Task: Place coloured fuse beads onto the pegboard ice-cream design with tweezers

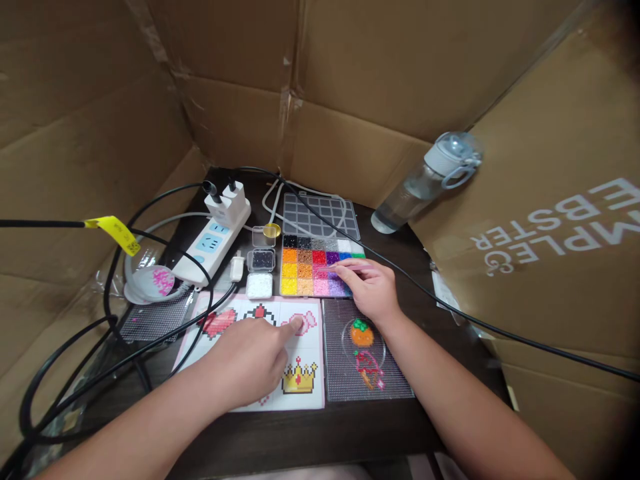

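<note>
My left hand [257, 357] rests over a printed pattern sheet [313, 347], its index finger stretched out onto a pink candy picture [305, 323]; the other fingers look curled, and nothing shows in them. Between the thumb and fingers of my right hand [373, 290] is a thin pink tool, apparently tweezers [363, 267]. Its tip is over the red and pink part of a divided bead box [290, 273]. Below that hand lies a clear pegboard [337, 373] bearing an orange fruit bead figure [362, 333] and a red, brown and pink bead figure [369, 370].
Small boxes of black beads [261, 261] and white beads [259, 286] stand left of the bead box. A white power strip [210, 243] and black cables [115, 347] are at left. A water bottle [425, 180] leans against cardboard walls [360, 133].
</note>
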`<act>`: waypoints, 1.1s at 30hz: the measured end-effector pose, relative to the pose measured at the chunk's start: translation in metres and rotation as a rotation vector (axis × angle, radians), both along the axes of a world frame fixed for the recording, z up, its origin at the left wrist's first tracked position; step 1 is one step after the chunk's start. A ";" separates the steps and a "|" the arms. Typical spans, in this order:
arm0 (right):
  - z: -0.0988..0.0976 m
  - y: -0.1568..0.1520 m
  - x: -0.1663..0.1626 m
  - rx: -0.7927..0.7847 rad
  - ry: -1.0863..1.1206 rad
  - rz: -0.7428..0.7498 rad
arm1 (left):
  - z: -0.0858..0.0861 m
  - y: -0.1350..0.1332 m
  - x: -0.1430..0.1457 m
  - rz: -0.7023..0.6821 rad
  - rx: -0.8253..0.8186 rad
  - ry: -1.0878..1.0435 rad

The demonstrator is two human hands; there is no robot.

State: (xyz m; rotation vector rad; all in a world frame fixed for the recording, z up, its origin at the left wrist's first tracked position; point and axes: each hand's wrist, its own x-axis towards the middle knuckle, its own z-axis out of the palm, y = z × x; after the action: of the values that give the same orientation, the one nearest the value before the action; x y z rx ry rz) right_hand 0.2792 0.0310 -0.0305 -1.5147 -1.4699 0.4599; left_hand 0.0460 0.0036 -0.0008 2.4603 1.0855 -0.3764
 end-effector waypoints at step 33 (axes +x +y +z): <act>0.016 -0.027 0.024 -0.039 0.422 -0.053 | -0.006 0.001 0.001 0.055 -0.012 0.006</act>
State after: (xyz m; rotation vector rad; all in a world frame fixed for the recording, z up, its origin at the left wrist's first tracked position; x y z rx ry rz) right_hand 0.3035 0.0040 -0.0143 -1.3791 -1.0942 0.7304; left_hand 0.0469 0.0049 -0.0069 2.4153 1.1474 -0.3727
